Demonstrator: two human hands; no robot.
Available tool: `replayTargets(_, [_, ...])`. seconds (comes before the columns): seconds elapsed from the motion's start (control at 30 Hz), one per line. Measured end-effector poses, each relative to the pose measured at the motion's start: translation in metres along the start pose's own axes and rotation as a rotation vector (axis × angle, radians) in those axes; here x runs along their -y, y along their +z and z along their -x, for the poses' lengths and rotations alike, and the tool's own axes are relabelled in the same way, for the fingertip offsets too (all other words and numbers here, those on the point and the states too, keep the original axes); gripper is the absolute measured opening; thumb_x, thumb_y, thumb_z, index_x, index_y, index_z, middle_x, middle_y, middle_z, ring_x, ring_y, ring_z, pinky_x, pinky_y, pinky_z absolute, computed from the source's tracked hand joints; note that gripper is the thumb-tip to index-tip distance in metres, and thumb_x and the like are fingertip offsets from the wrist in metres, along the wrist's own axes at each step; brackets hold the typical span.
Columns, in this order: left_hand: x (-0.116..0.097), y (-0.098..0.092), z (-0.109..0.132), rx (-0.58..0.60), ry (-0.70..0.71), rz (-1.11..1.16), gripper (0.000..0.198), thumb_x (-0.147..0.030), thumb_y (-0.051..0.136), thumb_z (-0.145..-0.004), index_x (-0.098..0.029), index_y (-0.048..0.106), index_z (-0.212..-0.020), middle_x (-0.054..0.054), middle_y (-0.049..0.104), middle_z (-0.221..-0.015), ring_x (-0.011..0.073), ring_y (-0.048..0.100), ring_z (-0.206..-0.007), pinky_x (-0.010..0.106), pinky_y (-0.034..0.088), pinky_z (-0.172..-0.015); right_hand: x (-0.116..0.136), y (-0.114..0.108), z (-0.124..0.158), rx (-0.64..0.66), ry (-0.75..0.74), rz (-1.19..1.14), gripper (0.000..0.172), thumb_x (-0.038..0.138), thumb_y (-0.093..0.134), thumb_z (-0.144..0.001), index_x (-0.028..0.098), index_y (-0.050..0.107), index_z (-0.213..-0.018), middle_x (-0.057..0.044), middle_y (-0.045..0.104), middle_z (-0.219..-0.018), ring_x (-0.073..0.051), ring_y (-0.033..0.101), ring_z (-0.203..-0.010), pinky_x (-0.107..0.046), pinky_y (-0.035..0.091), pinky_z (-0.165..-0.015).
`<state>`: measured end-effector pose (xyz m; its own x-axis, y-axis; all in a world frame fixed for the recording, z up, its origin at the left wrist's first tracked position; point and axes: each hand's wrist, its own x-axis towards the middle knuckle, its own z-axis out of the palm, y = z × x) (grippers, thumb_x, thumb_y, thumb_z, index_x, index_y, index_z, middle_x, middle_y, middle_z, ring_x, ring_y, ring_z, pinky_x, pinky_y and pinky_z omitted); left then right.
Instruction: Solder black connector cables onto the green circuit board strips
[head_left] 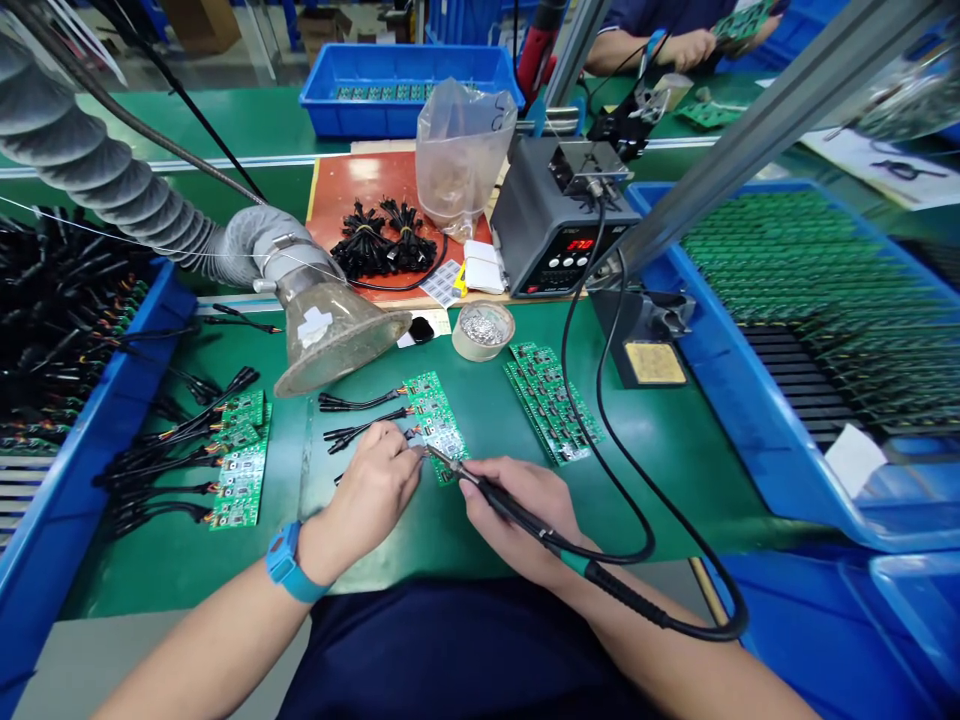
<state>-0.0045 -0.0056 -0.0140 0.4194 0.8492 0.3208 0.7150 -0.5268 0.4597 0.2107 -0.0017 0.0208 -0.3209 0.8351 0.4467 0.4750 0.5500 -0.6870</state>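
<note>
My right hand (525, 510) is closed round a black soldering iron (495, 495), its tip touching a green circuit board (437, 425) on the green mat. My left hand (375, 485) is closed in a pinch at the board's left edge, where black cable leads (360, 432) meet it; what its fingers hold is too small to make out. The iron's black cord (637, 470) loops right and up to the soldering station (559, 225).
A fume hood (330, 325) on a grey hose hangs just behind the board. Wired boards (240, 460) lie left, bare boards (551, 400) right, a solder-wire tin (484, 330) behind. Blue bins flank both sides (757, 420). Another person's hand (694, 45) works at the far bench.
</note>
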Motion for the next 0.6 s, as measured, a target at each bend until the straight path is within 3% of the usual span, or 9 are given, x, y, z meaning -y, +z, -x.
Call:
replayTargets(0.17, [-0.001, -0.001, 0.0, 0.005, -0.001, -0.013, 0.019, -0.016, 0.052, -0.102, -0.015, 0.07, -0.101, 0.007, 0.055, -0.083, 0.0237, 0.047, -0.088, 0.04, 0.051, -0.078, 0.001, -0.01, -0.004, -0.086, 0.003, 0.067, 0.008, 0.021, 0.066, -0.092, 0.022, 0.07, -0.099, -0.002, 0.078, -0.081, -0.017, 0.075, -0.065, -0.028, 0.063, -0.067])
replayTargets(0.33, [0.0, -0.001, -0.002, -0.003, 0.003, -0.013, 0.02, -0.017, 0.05, -0.102, -0.015, 0.07, -0.1, 0.008, 0.056, -0.084, 0.024, 0.048, -0.088, 0.041, 0.05, -0.077, -0.011, -0.021, -0.037, -0.184, 0.078, 0.116, 0.013, 0.029, 0.066, -0.094, 0.022, 0.071, -0.103, -0.003, 0.079, -0.081, -0.019, 0.076, -0.068, -0.031, 0.062, -0.067])
replayTargets(0.47, [-0.001, -0.003, -0.004, -0.019, 0.003, -0.05, 0.023, -0.018, 0.049, -0.103, -0.015, 0.071, -0.099, 0.008, 0.057, -0.083, 0.0241, 0.051, -0.087, 0.041, 0.05, -0.077, -0.026, -0.014, -0.063, -0.289, 0.098, 0.069, 0.02, 0.038, 0.065, -0.094, 0.022, 0.071, -0.104, -0.003, 0.078, -0.077, -0.02, 0.076, -0.067, -0.031, 0.061, -0.067])
replayTargets(0.6, [0.0, -0.006, -0.008, 0.059, -0.038, -0.145, 0.024, -0.02, 0.049, -0.103, -0.015, 0.071, -0.097, 0.009, 0.058, -0.084, 0.0243, 0.051, -0.088, 0.04, 0.048, -0.076, -0.034, 0.002, -0.063, -0.316, 0.216, 0.091, 0.035, 0.051, 0.061, -0.095, 0.02, 0.074, -0.105, -0.006, 0.078, -0.076, -0.023, 0.076, -0.071, -0.033, 0.06, -0.07])
